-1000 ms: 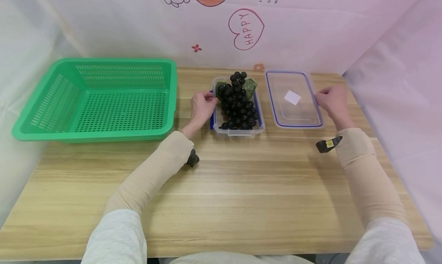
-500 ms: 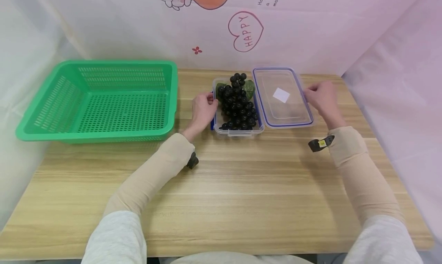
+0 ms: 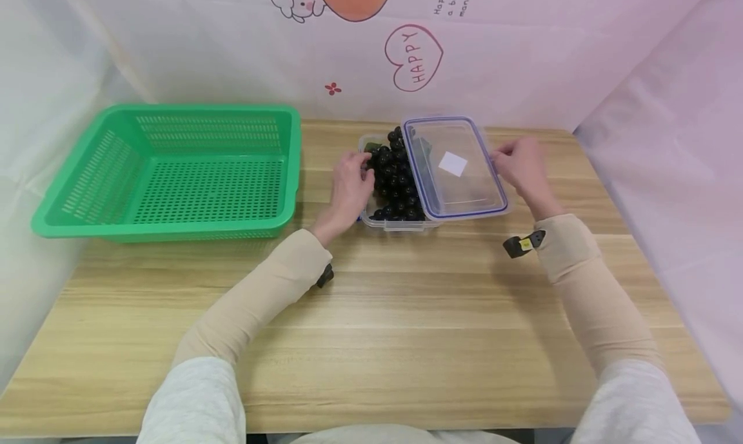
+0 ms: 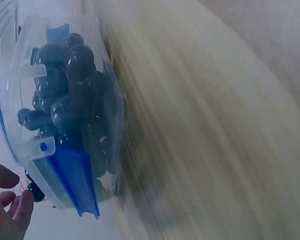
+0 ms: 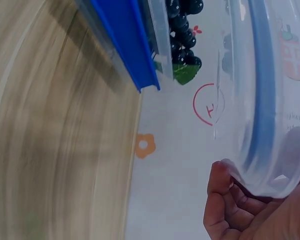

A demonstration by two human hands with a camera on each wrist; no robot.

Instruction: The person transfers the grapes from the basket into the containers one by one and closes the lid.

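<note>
A bunch of black grapes with green leaves fills a clear plastic food container with blue side latches. My right hand grips the right edge of its clear lid, which has a blue seal and a white label. Tilted above the container, the lid overlaps the right part of the grapes in the head view. At the container's left side is my left hand, its loosely bent fingers right by the rim and the outer grapes. In the left wrist view a blue latch hangs down.
A green slotted plastic basket stands on the wooden table at the left. Behind the table hangs a white printed cloth, and more cloth encloses the right side.
My right hand has carried the lid leftward from beside the container to over its right part. My left hand has shifted slightly right and come off the container's side, up to the grapes.
</note>
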